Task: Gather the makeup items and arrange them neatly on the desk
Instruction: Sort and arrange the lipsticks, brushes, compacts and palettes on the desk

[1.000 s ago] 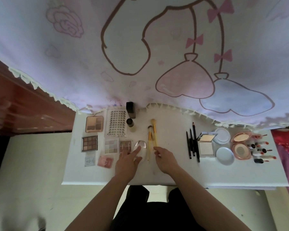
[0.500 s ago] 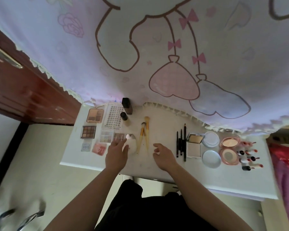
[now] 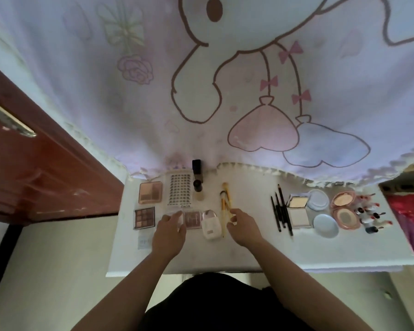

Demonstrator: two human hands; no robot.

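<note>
Curtain (image 3: 153, 96): pale lilac-white with a brown-outlined cartoon figure, pink bows, one pink and one blue heart-shaped bag, and a faint pink rose. Hem is cream lace.
Desk (image 3: 225, 256): white.
Wooden door (image 3: 46, 175): red-brown.
Eyeshadow palette (image 3: 150, 192): rose-gold case, tan and brown pans.
Grid palette (image 3: 144, 218): dark case, brown and plum squares.
Lash card (image 3: 179, 192): white, rows of black lashes.
Bottle (image 3: 196, 166): black.
Brushes (image 3: 225, 206): pale yellow handles.
Sponge case (image 3: 210, 224): white.
Pencils (image 3: 281, 211): black.
Powder compact (image 3: 299, 211): silver-white, cream pan.
Puffs (image 3: 325, 222): light blue.
Round compact (image 3: 345, 210): peach-pink.
Lipsticks (image 3: 371, 216): red tips, black and white bases.
Cloth at far right (image 3: 409, 206): red.
</note>
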